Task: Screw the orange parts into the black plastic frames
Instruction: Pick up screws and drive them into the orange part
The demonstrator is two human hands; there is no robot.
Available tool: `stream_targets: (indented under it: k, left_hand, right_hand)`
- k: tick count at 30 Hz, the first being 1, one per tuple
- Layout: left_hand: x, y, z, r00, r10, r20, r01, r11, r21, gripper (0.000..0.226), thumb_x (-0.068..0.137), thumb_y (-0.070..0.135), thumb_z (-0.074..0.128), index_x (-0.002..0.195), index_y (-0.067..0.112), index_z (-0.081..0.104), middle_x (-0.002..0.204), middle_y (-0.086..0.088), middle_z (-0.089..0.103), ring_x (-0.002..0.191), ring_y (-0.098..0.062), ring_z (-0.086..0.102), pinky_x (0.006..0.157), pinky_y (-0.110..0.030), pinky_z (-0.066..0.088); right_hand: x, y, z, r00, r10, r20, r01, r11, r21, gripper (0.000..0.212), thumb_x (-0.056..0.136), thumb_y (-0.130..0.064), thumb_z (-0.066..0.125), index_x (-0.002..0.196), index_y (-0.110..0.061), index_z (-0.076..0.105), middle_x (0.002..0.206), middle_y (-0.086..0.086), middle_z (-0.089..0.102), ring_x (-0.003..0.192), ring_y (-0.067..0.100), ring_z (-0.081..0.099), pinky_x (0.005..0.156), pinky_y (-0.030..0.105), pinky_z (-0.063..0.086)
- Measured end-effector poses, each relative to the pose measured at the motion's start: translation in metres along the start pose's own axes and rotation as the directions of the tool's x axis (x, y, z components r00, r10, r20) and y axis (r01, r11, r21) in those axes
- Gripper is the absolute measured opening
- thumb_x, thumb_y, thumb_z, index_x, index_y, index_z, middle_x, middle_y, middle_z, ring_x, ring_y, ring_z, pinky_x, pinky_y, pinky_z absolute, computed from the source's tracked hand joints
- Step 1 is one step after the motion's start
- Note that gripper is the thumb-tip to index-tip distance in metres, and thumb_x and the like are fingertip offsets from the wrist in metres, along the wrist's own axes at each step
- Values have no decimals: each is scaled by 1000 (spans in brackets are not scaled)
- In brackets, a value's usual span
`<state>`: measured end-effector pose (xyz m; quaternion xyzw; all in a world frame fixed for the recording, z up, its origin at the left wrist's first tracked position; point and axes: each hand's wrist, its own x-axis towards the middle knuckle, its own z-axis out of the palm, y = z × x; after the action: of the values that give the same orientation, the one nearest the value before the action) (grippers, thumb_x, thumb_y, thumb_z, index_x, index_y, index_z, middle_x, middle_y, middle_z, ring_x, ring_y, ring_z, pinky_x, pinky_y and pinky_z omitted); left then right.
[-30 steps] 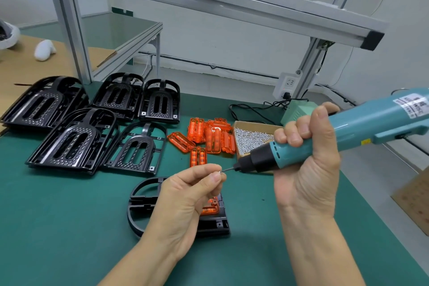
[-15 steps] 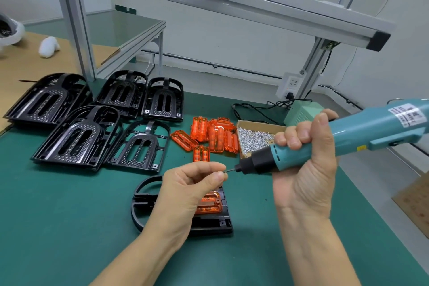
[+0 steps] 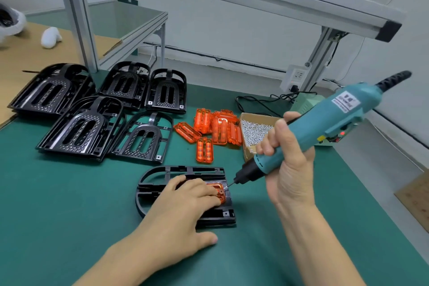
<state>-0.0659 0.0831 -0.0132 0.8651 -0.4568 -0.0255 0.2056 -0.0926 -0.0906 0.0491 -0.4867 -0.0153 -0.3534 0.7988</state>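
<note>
A black plastic frame (image 3: 162, 175) is laid flat on the green table (image 3: 58, 204), near the front edge, with an orange part (image 3: 220, 190) seated in its right half. The frame and the orange part are pressed down by the left hand (image 3: 185, 206), whose fingers are stretched nearly straight across them, so nothing is enclosed in its grip; the thumb is rested on the table just in front of the frame. A teal electric screwdriver (image 3: 325, 123) is held in the right hand (image 3: 287, 165), the grip being closed round its lower barrel with the fingers curled about it. The tool is tilted, its black nose pointed down and to the left, and the thin bit tip is set at the right end of the orange part. Whether a screw is carried on the bit cannot be told. Behind the frame, a loose heap of orange parts (image 3: 213, 127) is seen, and just beside it to the right an open cardboard box of small screws (image 3: 253, 130). Further left, several more black frames (image 3: 83, 125) are stacked and spread on the table.
</note>
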Motion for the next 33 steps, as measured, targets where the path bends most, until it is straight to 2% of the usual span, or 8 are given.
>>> stream_targets:
  k: [6,17,20,24,28,33]
  left_hand:
    - [1,-6,5,998,47,-45,-45,998,42,50,91,46,49,140,42,39,147,29,31,139,6,13,99,-15,-27]
    - [1,-8,8,997,60,-54,-57,997,50,48,91,44,49,139,41,41,147,28,32,139,3,15,95,-14,-31]
    - [3,-9,9,997,60,-53,-56,997,60,48,91,45,48,139,42,41,147,28,31,139,3,14,97,-17,-30]
    - [4,-10,8,997,63,-53,-61,997,47,46,90,45,51,136,42,46,146,27,34,139,2,17,101,-19,-25]
    - [3,-11,9,996,62,-64,-60,998,33,46,89,47,50,135,44,46,146,30,33,137,6,14,103,-19,-24]
    - [3,-11,10,996,49,-72,-48,999,8,46,89,44,52,134,43,47,146,29,34,138,5,14,103,-18,-24]
  right_hand:
    - [3,11,1,999,17,39,-13,997,-80,19,82,-11,62,98,-18,55,57,-4,43,47,12,41,51,25,41]
    - [7,17,4,991,39,130,-17,987,-161,19,83,-9,62,99,-17,55,56,-3,43,46,13,41,52,26,41]
    - [9,19,6,975,41,219,6,978,-208,19,83,-12,66,96,-25,60,54,-5,46,47,14,41,54,28,40]
    - [10,22,13,916,87,392,19,966,-258,20,80,-20,69,95,-31,63,56,-7,49,45,13,41,52,26,40]
    - [10,23,11,909,60,412,54,964,-261,25,81,-19,69,100,-31,59,57,-7,51,47,12,44,54,27,42]
    - [9,22,7,916,42,400,80,956,-282,15,83,-21,68,79,-36,66,55,-9,52,48,11,44,57,28,42]
